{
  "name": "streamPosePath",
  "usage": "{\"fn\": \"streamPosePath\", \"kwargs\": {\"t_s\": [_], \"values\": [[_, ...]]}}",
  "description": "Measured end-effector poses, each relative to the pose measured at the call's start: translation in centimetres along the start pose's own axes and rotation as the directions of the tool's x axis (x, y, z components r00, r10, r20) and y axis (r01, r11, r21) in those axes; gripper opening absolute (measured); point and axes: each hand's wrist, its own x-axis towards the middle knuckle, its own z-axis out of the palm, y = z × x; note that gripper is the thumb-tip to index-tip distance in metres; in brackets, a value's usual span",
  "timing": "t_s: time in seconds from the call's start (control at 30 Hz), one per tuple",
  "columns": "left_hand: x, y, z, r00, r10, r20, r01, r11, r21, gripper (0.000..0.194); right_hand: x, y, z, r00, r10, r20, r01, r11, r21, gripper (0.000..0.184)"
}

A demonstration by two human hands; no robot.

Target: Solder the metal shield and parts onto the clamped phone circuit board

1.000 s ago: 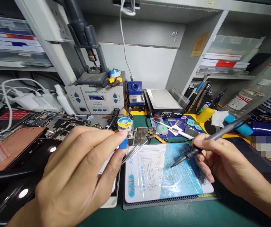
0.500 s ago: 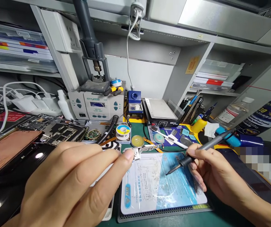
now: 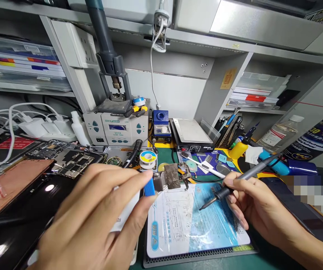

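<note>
My left hand (image 3: 99,221) is closed in a pinch on the blue knob (image 3: 149,186) of a small metal clamp holder. The clamp grips a small circuit board (image 3: 173,180), held up above the far edge of the blue and white work mat (image 3: 189,221). My right hand (image 3: 251,208) is wrapped round a grey soldering iron (image 3: 236,183), held like a pen. Its dark tip (image 3: 202,207) points down-left over the mat, to the right of and below the board, not touching it.
A grey rework station (image 3: 116,125) with a hot-air handle stands at the back, beside a blue soldering unit (image 3: 161,123) and a flat heating plate (image 3: 192,133). A solder spool (image 3: 147,158) lies behind the clamp. Opened phones (image 3: 65,159) lie left; tools and bottles right.
My left hand has turned the clamp holder, so the blue knob and the board's flat face show again. The right hand with the iron has stayed nearly in place. The camera view shifted slightly.
</note>
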Motion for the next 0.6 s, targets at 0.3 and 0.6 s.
{"fn": "streamPosePath", "kwargs": {"t_s": [0.3,0.6], "values": [[0.9,1.9,-0.2,0.679,-0.566,0.469,0.703,0.313,-0.639,0.011,-0.1,0.2,0.4,0.999,0.037,-0.016,-0.037,0.999,0.006,0.035],[1.1,2.8,0.3,0.580,-0.459,0.673,0.783,0.089,-0.615,0.031,0.5,1.3,0.0,0.997,0.073,0.038,-0.078,0.988,0.131,0.024]]}}
